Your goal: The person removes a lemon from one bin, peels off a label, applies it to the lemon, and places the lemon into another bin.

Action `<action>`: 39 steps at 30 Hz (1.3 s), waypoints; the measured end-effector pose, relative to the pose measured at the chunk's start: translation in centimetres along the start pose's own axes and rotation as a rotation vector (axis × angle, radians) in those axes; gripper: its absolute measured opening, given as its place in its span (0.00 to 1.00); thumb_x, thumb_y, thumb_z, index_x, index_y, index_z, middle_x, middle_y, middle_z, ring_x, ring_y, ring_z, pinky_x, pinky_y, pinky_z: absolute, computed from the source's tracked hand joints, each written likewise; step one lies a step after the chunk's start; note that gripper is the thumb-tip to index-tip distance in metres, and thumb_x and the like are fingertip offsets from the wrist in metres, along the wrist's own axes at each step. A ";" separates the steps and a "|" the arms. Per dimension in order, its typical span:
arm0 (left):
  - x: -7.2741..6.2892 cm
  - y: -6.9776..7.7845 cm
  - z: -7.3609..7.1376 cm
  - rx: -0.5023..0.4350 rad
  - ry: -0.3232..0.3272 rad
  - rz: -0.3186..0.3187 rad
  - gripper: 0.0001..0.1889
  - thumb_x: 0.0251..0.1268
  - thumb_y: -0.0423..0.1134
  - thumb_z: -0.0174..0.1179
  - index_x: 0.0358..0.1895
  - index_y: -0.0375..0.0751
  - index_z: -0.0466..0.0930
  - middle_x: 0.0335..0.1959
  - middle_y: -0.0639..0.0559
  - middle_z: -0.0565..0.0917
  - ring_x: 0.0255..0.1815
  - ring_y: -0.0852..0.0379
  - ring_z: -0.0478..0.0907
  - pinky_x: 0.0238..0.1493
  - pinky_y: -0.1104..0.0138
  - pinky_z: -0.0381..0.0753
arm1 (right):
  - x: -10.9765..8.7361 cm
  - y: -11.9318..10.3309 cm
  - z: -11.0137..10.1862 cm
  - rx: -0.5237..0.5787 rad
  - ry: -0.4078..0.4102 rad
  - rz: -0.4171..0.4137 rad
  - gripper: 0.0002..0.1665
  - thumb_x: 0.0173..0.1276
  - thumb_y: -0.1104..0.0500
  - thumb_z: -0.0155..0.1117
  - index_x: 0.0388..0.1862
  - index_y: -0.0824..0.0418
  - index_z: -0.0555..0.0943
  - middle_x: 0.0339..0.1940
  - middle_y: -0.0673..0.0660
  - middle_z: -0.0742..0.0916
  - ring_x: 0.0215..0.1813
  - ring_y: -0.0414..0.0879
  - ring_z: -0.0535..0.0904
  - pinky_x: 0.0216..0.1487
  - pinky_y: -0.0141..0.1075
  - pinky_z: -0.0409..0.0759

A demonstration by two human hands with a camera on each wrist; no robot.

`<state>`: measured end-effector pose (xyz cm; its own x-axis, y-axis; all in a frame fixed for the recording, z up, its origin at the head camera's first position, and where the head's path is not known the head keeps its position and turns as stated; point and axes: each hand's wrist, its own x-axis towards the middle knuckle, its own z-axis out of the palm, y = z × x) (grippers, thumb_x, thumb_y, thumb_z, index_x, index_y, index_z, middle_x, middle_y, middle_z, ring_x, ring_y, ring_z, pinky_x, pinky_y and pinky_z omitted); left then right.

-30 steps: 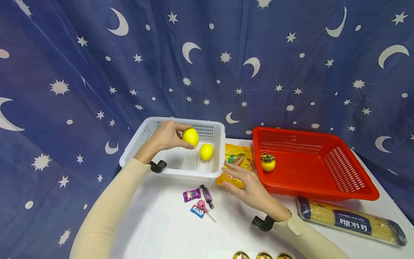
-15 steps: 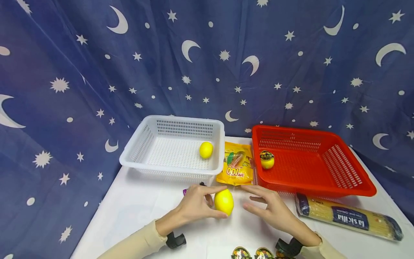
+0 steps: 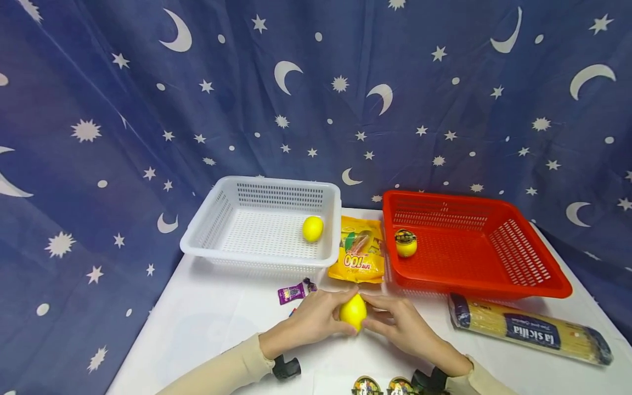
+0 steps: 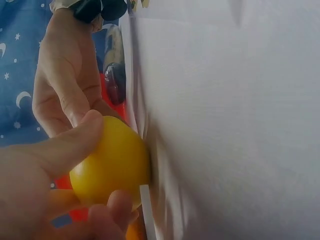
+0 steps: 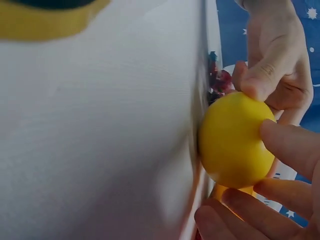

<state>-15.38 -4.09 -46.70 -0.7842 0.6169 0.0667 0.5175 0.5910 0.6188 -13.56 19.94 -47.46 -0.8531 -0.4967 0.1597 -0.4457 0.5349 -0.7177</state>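
Note:
Over the white table, in the middle of the head view, both hands meet at a yellow lemon (image 3: 353, 312). My left hand (image 3: 316, 316) grips it from the left, with thumb and fingers on its skin, as the left wrist view also shows. From the other side, my right hand (image 3: 407, 325) has its thumb and fingertips round the same lemon. The right wrist view shows the lemon (image 5: 236, 142) low, close by the tabletop. A second lemon (image 3: 312, 229) lies in the white basket (image 3: 207, 252). Another lemon (image 3: 406, 248), bearing a black-and-gold sticker, rests in the red basket (image 3: 474, 285).
Between the baskets lies a yellow snack bag (image 3: 356, 255). A long spaghetti pack (image 3: 530, 331) lies in front of the red basket. A purple-wrapped candy (image 3: 291, 294) shows beside my left hand, which hides other sweets. Round black-and-gold stickers (image 3: 367, 386) lie at the near edge.
My left hand has lifted a lemon out of the white basket and brought it forward and right. My right hand has moved down toward the table's front and closed in on that lemon.

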 end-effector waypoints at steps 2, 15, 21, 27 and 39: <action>0.0 0.0 0.0 -0.001 -0.005 -0.006 0.45 0.55 0.54 0.75 0.77 0.47 0.67 0.13 0.65 0.71 0.13 0.71 0.62 0.20 0.75 0.64 | 0.1 -0.1 0.1 -0.016 0.017 -0.002 0.34 0.66 0.50 0.74 0.67 0.66 0.79 0.63 0.64 0.86 0.55 0.58 0.88 0.48 0.40 0.88; -2.2 0.9 0.0 0.013 0.231 -0.017 0.39 0.52 0.55 0.78 0.69 0.47 0.77 0.56 0.56 0.88 0.23 0.73 0.69 0.30 0.79 0.67 | -0.7 -0.6 -1.2 -0.038 0.055 0.020 0.33 0.65 0.48 0.74 0.64 0.63 0.82 0.61 0.61 0.88 0.53 0.57 0.89 0.46 0.38 0.89; -4.9 3.1 0.7 0.216 0.115 0.047 0.23 0.59 0.59 0.72 0.54 0.54 0.87 0.44 0.62 0.85 0.35 0.70 0.74 0.33 0.77 0.69 | -4.1 -2.2 -4.7 -0.099 -0.116 0.127 0.23 0.66 0.47 0.74 0.55 0.56 0.88 0.46 0.48 0.91 0.42 0.36 0.86 0.38 0.28 0.85; -5.4 4.5 2.6 0.512 -0.172 0.241 0.22 0.69 0.67 0.58 0.54 0.60 0.85 0.42 0.65 0.80 0.38 0.69 0.70 0.24 0.77 0.62 | -7.4 -2.0 -4.8 -0.002 -0.470 0.330 0.20 0.65 0.46 0.74 0.55 0.50 0.89 0.33 0.38 0.83 0.33 0.30 0.74 0.35 0.25 0.76; -4.7 4.9 4.1 0.557 -0.135 0.346 0.13 0.63 0.62 0.67 0.45 0.64 0.89 0.34 0.67 0.80 0.29 0.72 0.67 0.23 0.80 0.59 | -9.6 -0.6 -2.0 -0.102 -0.418 0.281 0.24 0.62 0.39 0.75 0.51 0.50 0.91 0.28 0.36 0.74 0.29 0.27 0.67 0.29 0.26 0.68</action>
<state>-7.81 -1.96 -47.20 -0.5100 0.8575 0.0675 0.8595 0.5048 0.0807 -5.62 25.74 -47.20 -0.7720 -0.5438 -0.3292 -0.2571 0.7407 -0.6207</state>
